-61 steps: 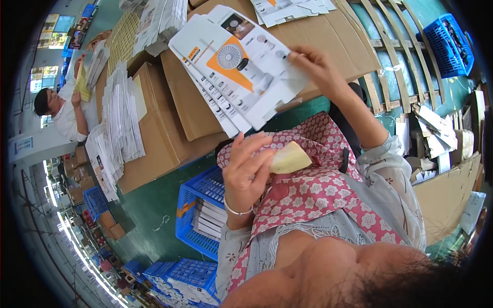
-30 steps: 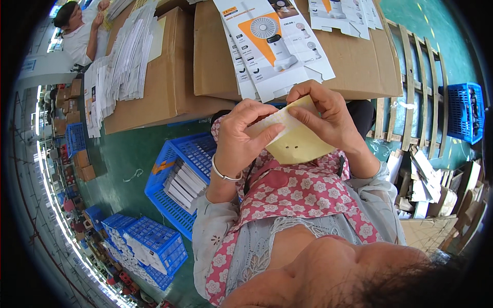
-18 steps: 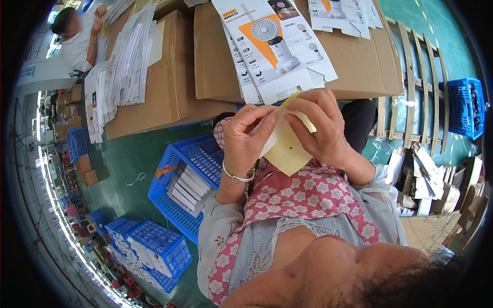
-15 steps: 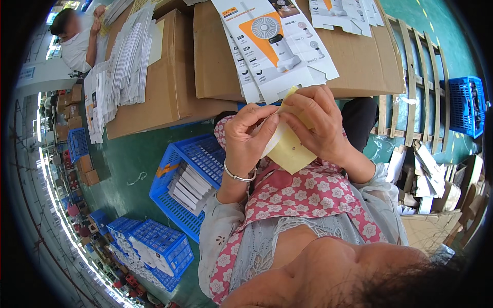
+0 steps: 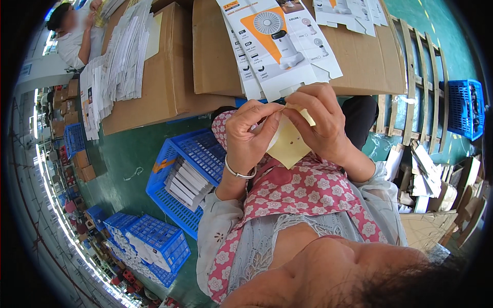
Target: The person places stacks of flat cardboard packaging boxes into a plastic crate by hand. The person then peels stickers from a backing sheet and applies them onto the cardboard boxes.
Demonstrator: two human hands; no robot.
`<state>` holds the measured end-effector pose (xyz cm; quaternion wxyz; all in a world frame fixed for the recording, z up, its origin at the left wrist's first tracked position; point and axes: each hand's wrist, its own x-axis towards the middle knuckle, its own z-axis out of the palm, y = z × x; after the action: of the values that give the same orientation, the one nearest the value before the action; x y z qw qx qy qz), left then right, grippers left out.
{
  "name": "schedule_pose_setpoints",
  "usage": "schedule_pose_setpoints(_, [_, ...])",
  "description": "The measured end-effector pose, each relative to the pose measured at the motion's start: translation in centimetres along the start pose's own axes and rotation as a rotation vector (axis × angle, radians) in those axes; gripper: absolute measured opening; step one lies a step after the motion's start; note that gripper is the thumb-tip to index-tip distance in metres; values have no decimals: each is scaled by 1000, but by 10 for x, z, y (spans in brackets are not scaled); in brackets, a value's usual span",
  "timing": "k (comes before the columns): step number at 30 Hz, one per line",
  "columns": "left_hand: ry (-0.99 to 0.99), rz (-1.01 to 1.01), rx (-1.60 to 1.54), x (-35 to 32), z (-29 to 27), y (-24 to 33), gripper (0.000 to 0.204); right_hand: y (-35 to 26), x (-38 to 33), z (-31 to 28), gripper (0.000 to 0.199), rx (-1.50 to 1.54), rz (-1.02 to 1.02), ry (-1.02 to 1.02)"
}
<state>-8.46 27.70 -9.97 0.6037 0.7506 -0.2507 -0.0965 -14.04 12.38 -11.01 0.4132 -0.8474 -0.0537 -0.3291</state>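
In front of my apron, both hands are at a thin yellow sheet [image 5: 290, 149] with a few small dark spots. Its paler side shows beside my left fingers. My left hand [image 5: 252, 131] is closed, pinching the sheet's upper left edge between thumb and fingers. My right hand [image 5: 322, 123] is closed too, thumb and forefinger meeting at the top edge against the left fingertips. Anything tiny between those fingertips is too small to make out. Just beyond the hands lie flat printed fan boxes [image 5: 280, 46], white and orange, overlapping on a brown carton [image 5: 359, 64].
More flattened boxes [image 5: 120, 56] are stacked on a carton [image 5: 164, 77] at the left. Beside my left arm, a blue crate [image 5: 159, 190] holds white folded cartons. Further blue crates [image 5: 154, 241] stand lower left. A wooden pallet [image 5: 413, 82] is at right; another person [image 5: 77, 41] sits far left.
The yellow sheet's lower corner has shifted slightly up and left. My right thumb and forefinger have closed in toward the left fingertips at the top edge.
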Motion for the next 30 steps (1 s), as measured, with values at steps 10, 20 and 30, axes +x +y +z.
schedule_pose_setpoints(10, [30, -24, 30, -2, 4, -1, 14, 3, -3, 1, 27, -16, 30, -2])
schedule_pose_setpoints(20, [13, -27, 8, -3, 3, -5, 14, 4, -3, -1, 25, 57, 72, -46])
schedule_pose_setpoints(30, [-64, -190, -103, -2, 3, -6, 10, 15, 3, -25, 10, 627, 550, -142])
